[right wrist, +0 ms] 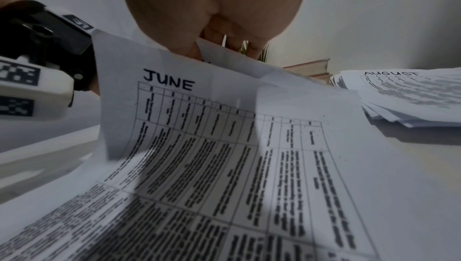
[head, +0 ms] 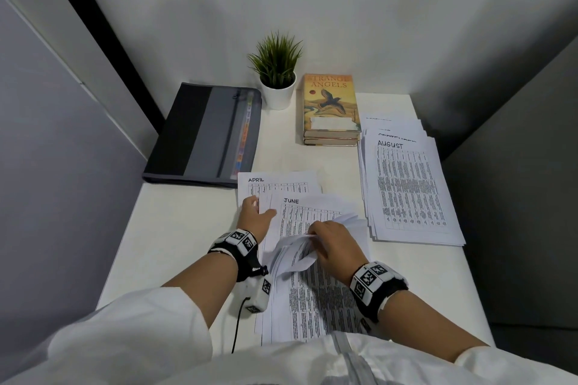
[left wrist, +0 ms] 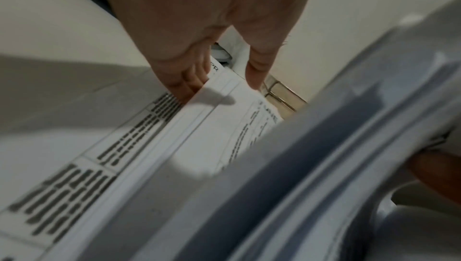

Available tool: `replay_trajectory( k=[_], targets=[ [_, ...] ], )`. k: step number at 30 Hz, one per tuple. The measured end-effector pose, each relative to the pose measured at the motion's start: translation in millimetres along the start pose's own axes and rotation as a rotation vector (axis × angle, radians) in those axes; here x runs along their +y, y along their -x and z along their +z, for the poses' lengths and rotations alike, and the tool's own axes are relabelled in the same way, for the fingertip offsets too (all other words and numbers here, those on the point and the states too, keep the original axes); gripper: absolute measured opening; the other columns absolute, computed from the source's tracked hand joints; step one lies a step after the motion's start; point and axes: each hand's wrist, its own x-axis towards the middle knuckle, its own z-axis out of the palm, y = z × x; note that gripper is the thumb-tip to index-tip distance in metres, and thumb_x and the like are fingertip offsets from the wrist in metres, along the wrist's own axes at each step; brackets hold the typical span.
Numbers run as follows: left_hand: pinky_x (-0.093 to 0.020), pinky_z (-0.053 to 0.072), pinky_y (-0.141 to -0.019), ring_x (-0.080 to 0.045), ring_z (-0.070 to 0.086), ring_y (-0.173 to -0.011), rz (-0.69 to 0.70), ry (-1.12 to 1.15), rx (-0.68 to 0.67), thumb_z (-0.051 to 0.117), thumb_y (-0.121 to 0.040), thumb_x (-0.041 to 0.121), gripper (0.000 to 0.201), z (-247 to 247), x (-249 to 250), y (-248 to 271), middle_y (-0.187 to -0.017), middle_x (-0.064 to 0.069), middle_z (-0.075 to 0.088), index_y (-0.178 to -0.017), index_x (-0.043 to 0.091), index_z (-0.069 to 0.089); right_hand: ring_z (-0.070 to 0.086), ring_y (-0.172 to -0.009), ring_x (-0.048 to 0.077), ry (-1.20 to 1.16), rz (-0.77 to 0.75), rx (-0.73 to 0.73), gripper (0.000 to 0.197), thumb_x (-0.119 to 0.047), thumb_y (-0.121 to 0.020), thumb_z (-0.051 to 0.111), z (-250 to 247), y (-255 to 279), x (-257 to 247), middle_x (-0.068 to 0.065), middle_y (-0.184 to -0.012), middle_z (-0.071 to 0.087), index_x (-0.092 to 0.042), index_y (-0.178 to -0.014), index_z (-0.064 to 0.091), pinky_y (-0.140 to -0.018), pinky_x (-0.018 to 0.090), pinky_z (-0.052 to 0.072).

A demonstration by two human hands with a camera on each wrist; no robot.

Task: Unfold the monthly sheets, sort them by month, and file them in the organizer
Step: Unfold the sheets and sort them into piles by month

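Observation:
A sheet headed JUNE [head: 312, 212] [right wrist: 224, 146] lies on top of loose printed sheets in front of me, overlapping a sheet headed APRIL [head: 281, 181]. My left hand [head: 262, 206] [left wrist: 219, 87] holds the June sheet's left edge, thumb on top and fingers [left wrist: 184, 87] slipped under it. My right hand [head: 316, 234] [right wrist: 219, 48] grips a folded, creased sheet [head: 294, 255] [right wrist: 239, 62] just above the June sheet; its heading is hidden. A fanned stack with AUGUST on top [head: 409, 191] [right wrist: 409, 95] lies to the right. The dark grey organizer [head: 203, 134] lies zipped at the back left.
Two stacked books [head: 330, 109] and a small potted plant [head: 276, 72] stand at the back of the white table [head: 175, 228]. Grey partition walls close in the table on both sides. A cable hangs from my left wrist camera.

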Motion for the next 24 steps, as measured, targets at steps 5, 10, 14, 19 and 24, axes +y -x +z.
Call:
replay_trajectory(
  k=[5,10,14,19,24],
  targets=[
    [-0.026,0.030,-0.057,-0.018,0.038,-0.063,0.102,-0.091,-0.065,0.063,-0.092,0.027,0.032,2,-6,-4,-0.068,-0.008,0.044,-0.072,0.010,0.046,0.053,-0.080,0.027,0.007,-0.027,-0.010,0.008,-0.010,-0.089,0.051,-3,-6,2,0.005,-0.085,0.060,-0.013,-0.095,0.055,-0.070,0.033,0.036],
    [-0.033,0.054,-0.079,-0.024,0.067,-0.085,0.097,-0.014,-0.124,0.073,-0.085,0.022,0.023,4,-5,8,-0.093,-0.007,0.072,-0.097,0.003,0.071,0.046,-0.121,0.019,-0.018,-0.017,0.058,0.029,-0.016,-0.092,0.054,-1,-17,10,0.004,-0.143,0.043,-0.014,-0.121,0.054,-0.094,0.031,0.045],
    [-0.039,0.056,-0.088,-0.024,0.069,-0.095,0.095,0.058,-0.138,0.078,-0.080,0.017,0.030,3,-6,14,-0.102,-0.008,0.073,-0.107,0.006,0.071,0.047,-0.121,0.024,-0.011,0.005,0.057,0.023,-0.017,-0.091,0.057,5,-19,12,0.005,-0.139,0.042,-0.014,-0.114,0.056,-0.091,0.033,0.048],
    [-0.019,0.050,-0.063,-0.011,0.063,-0.072,0.126,0.044,-0.106,0.072,-0.086,0.024,0.014,2,-8,13,-0.083,0.002,0.069,-0.089,0.012,0.068,0.057,-0.090,0.023,-0.040,-0.002,0.098,0.011,-0.012,-0.088,0.060,6,-15,11,0.003,-0.117,0.048,-0.013,-0.099,0.057,-0.071,0.033,0.052],
    [-0.012,0.042,-0.052,-0.007,0.055,-0.062,0.146,-0.008,-0.095,0.070,-0.088,0.023,0.015,4,-9,10,-0.071,0.004,0.062,-0.083,0.011,0.064,0.057,-0.089,0.022,-0.046,-0.020,0.092,0.010,-0.012,-0.088,0.060,5,-14,9,0.006,-0.127,0.046,-0.012,-0.097,0.056,-0.074,0.033,0.051]
  ],
)
